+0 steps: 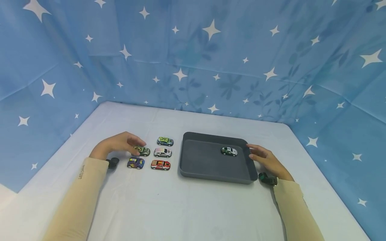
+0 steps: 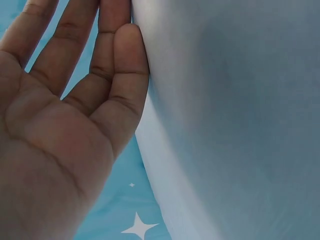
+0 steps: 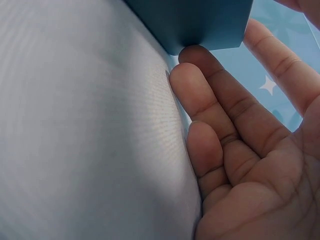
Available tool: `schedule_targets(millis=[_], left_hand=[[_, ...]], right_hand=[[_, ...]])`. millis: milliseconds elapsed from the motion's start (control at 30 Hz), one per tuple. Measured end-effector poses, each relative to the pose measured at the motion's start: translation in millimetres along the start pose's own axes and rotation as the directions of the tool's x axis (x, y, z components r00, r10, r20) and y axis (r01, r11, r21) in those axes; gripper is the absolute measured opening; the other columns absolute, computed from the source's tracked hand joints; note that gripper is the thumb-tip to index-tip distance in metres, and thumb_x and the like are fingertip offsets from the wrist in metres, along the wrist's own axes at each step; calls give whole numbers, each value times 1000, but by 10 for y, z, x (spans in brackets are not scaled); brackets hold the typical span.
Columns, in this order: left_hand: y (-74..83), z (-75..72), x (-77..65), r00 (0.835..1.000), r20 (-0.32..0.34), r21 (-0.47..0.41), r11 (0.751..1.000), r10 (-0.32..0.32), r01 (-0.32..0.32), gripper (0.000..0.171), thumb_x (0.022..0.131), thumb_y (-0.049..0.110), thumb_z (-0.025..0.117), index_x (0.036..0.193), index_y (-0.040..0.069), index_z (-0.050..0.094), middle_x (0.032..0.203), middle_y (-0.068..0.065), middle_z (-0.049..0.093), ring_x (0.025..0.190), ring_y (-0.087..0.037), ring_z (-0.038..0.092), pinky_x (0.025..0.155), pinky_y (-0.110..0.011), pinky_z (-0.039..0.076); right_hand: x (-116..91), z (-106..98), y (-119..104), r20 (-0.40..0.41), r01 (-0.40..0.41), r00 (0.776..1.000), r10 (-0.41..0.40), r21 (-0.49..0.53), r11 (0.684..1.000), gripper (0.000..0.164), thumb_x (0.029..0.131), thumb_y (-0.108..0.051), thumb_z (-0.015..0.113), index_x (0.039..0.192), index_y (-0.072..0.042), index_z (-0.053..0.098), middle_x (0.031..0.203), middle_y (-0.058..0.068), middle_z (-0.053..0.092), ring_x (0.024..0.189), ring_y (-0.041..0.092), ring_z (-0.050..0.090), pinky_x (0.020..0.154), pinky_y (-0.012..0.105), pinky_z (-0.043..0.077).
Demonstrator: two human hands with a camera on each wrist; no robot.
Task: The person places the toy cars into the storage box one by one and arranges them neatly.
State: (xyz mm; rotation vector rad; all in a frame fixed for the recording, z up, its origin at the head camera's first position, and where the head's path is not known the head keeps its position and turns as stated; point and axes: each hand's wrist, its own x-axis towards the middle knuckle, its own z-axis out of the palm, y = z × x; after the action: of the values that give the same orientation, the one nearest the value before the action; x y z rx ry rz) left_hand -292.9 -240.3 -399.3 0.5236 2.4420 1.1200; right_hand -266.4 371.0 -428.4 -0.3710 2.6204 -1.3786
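In the head view my left hand (image 1: 122, 142) is at a green camouflage toy car (image 1: 144, 151), thumb at its near side and fingers over its far side. No car shows in the left wrist view, where the fingers of that hand (image 2: 70, 115) are loosely bent against the white cloth. My right hand (image 1: 268, 162) rests beside the right wall of a grey tray (image 1: 208, 175), fingertips at its rim. The right wrist view has those fingers (image 3: 240, 115) loosely extended, one tip at the tray corner (image 3: 210, 30). A white and green toy car (image 1: 229, 151) sits inside the tray.
Near the left hand are a purple toy car (image 1: 135, 163), a red one (image 1: 161, 165), a white one (image 1: 163, 152) and a yellow-green and blue one (image 1: 165, 141). They stand on a white-covered table (image 1: 181, 207). A blue star-patterned curtain (image 1: 193, 50) surrounds the table's back and sides.
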Motion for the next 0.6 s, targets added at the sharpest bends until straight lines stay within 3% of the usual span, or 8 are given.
schedule_targets(millis=[267, 600], left_hand=[[17, 14, -16, 998, -15, 18, 998, -56, 56, 52, 86, 6, 88, 134, -3, 73, 144, -23, 67, 145, -52, 50, 122, -66, 37], [-10, 27, 5, 998, -41, 62, 997, -47, 50, 47, 84, 5, 90, 129, -3, 76, 137, -21, 72, 139, -53, 55, 119, -67, 41]], right_hand=[[1, 5, 10, -3, -4, 1000, 4, -2, 1000, 64, 111, -23, 64, 165, 0, 40, 163, 35, 41, 146, 57, 45, 119, 76, 33], [-1, 10, 13, -9, -5, 1000, 5, -5, 1000, 63, 111, -23, 64, 165, 0, 41, 163, 34, 42, 145, 56, 46, 118, 76, 33]])
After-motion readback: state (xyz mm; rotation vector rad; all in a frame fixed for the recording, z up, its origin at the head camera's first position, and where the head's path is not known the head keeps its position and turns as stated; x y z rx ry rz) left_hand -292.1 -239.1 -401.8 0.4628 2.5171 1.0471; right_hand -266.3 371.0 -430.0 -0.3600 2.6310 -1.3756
